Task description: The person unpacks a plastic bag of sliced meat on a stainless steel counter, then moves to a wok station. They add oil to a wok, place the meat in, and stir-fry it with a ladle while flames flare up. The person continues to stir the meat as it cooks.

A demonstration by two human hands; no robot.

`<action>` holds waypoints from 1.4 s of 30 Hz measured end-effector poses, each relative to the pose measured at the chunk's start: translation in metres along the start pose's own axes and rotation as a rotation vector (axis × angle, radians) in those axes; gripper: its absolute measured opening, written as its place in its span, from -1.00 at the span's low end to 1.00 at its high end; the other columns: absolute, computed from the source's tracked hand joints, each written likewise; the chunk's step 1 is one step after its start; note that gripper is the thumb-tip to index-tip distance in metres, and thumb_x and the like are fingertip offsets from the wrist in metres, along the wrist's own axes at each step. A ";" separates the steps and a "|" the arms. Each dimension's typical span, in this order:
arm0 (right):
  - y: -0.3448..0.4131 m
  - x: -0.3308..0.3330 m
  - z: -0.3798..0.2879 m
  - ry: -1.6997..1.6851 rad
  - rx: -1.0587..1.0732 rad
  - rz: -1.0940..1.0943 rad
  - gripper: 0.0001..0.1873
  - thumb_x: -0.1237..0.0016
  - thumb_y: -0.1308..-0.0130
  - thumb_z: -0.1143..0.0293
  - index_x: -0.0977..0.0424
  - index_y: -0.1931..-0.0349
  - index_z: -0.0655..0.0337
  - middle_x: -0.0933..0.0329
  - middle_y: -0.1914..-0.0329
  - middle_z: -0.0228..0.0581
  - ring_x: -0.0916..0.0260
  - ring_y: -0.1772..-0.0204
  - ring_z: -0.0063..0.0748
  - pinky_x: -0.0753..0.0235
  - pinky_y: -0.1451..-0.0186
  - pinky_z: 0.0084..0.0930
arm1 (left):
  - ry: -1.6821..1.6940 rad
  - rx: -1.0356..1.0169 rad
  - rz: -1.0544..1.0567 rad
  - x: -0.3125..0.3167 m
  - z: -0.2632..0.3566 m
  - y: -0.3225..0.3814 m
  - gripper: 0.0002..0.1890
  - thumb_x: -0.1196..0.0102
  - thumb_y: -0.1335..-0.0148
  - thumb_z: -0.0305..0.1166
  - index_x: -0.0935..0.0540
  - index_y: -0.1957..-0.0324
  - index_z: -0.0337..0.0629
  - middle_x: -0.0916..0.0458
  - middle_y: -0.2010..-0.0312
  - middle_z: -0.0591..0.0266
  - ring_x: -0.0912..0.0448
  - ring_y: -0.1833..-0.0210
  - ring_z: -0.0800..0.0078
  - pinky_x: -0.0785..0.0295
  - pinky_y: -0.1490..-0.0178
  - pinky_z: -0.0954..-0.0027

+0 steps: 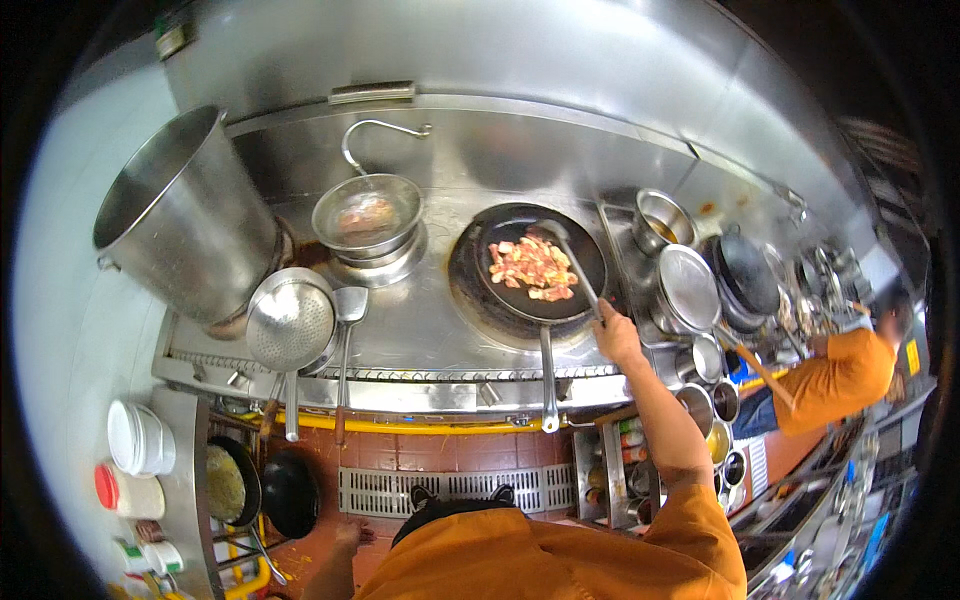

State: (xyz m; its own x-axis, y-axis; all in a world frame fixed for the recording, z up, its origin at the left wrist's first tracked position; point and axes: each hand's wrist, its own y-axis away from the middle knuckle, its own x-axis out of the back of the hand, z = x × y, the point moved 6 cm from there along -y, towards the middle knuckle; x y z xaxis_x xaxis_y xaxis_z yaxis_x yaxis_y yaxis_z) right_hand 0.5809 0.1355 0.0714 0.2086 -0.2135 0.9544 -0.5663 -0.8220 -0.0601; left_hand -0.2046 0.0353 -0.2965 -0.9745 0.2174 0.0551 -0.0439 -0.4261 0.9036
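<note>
My right hand (pixel 619 335) is closed around the handle of a metal cooking ladle (pixel 579 266). Its head rests at the upper right of chopped meat pieces (pixel 531 264), pinkish with browned and yellowish patches. They lie in a black frying pan (pixel 514 300) on a dark round burner (pixel 466 289). The pan's steel handle (pixel 548 375) points toward me, with no hand on it. Low at my left side hangs my left hand (pixel 354 533), apart from the stove. It appears to hold nothing, its fingers loosely extended.
A tall stockpot (pixel 202 217) stands left of a water-filled bowl (pixel 367 214) under a curved tap. A perforated skimmer (pixel 291 322) and a wok spatula (pixel 349 315) overhang the stove's front edge. Pots (pixel 686 289) crowd the right side. A person in orange (pixel 847 375) works farther right.
</note>
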 end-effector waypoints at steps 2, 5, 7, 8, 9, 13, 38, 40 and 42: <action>0.023 -0.016 0.010 0.075 -0.023 -0.112 -0.38 -0.03 -0.49 0.16 -0.35 -0.53 -0.07 -0.72 0.04 0.32 -0.68 -0.05 0.40 -0.64 -0.20 0.21 | -0.067 -0.037 0.016 -0.007 0.026 0.003 -0.57 -0.13 -0.50 -0.22 -0.61 -0.15 -0.45 -0.72 0.33 -0.12 -0.73 0.39 0.07 -0.73 0.27 0.08; 0.059 0.000 0.023 0.066 -0.033 -0.140 -0.31 -0.07 -0.48 0.20 -0.28 -0.59 -0.02 -0.69 0.06 0.39 -0.66 -0.05 0.43 -0.61 -0.19 0.22 | -0.051 -0.073 -0.012 -0.020 0.056 0.011 -0.63 -0.14 -0.48 -0.26 -0.65 -0.07 -0.44 -0.72 0.36 -0.10 -0.73 0.41 0.10 -0.72 0.29 0.09; 0.075 0.021 0.030 0.037 -0.041 -0.117 -0.31 -0.07 -0.48 0.22 -0.28 -0.60 -0.01 -0.69 0.05 0.39 -0.66 -0.05 0.43 -0.61 -0.18 0.21 | -0.041 -0.105 -0.019 -0.028 0.067 0.017 -0.65 -0.14 -0.46 -0.27 -0.67 -0.03 -0.43 -0.72 0.38 -0.08 -0.73 0.41 0.12 -0.72 0.30 0.11; 0.083 0.027 0.031 -0.012 -0.053 -0.082 -0.34 -0.09 -0.47 0.24 -0.33 -0.56 0.06 -0.69 0.04 0.38 -0.65 -0.07 0.43 -0.60 -0.19 0.20 | -0.042 -0.114 -0.036 -0.031 0.070 0.020 -0.65 -0.13 -0.47 -0.27 -0.67 -0.03 -0.44 -0.72 0.38 -0.08 -0.73 0.42 0.12 -0.72 0.31 0.11; 0.087 0.028 0.030 -0.045 -0.038 -0.102 -0.35 -0.09 -0.47 0.25 -0.34 -0.55 0.08 -0.69 0.03 0.38 -0.65 -0.07 0.42 -0.60 -0.19 0.20 | -0.060 -0.101 -0.027 -0.033 0.071 0.022 -0.65 -0.13 -0.47 -0.27 -0.67 -0.03 -0.44 -0.72 0.38 -0.08 -0.73 0.42 0.13 -0.71 0.32 0.12; 0.074 0.002 0.017 -0.143 -0.010 -0.107 -0.38 -0.09 -0.47 0.23 -0.39 -0.50 0.10 -0.68 0.00 0.37 -0.64 -0.12 0.40 -0.59 -0.23 0.18 | -0.124 -0.055 0.005 -0.034 0.071 0.023 -0.63 -0.12 -0.48 -0.26 -0.66 -0.06 -0.44 -0.73 0.36 -0.07 -0.73 0.42 0.14 -0.72 0.33 0.12; 0.091 -0.042 0.013 -0.284 0.068 -0.105 -0.34 -0.06 -0.43 0.30 -0.35 -0.52 0.28 -0.66 0.11 0.49 -0.64 -0.02 0.49 -0.58 -0.20 0.23 | -0.032 0.025 0.017 -0.017 0.010 0.026 -0.60 -0.09 -0.50 -0.23 -0.63 -0.13 -0.39 -0.73 0.33 -0.10 -0.74 0.38 0.09 -0.72 0.27 0.15; 0.072 -0.043 0.020 -0.264 0.025 -0.045 -0.38 -0.07 -0.44 0.26 -0.39 -0.48 0.21 -0.67 0.08 0.44 -0.62 -0.06 0.51 -0.58 -0.21 0.22 | -0.087 -0.002 0.057 -0.021 0.022 0.028 -0.63 -0.05 -0.52 -0.23 -0.64 -0.09 -0.38 -0.73 0.34 -0.07 -0.72 0.40 0.13 -0.71 0.27 0.15; 0.037 -0.048 0.027 -0.291 -0.059 -0.031 -0.42 -0.07 -0.45 0.25 -0.42 -0.44 0.16 -0.69 0.05 0.38 -0.62 -0.09 0.50 -0.59 -0.21 0.23 | -0.114 -0.035 0.028 -0.032 0.035 0.031 -0.65 -0.04 -0.52 -0.25 -0.65 -0.05 -0.38 -0.73 0.34 -0.05 -0.73 0.41 0.14 -0.71 0.29 0.16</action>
State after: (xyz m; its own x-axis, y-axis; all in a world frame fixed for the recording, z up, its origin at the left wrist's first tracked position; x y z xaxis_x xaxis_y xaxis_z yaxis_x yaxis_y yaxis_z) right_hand 0.5713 0.1012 0.0158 0.4412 -0.3383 0.8312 -0.6001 -0.7999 -0.0071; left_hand -0.1675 0.0460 -0.2554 -0.9444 0.3021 0.1300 -0.0263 -0.4632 0.8859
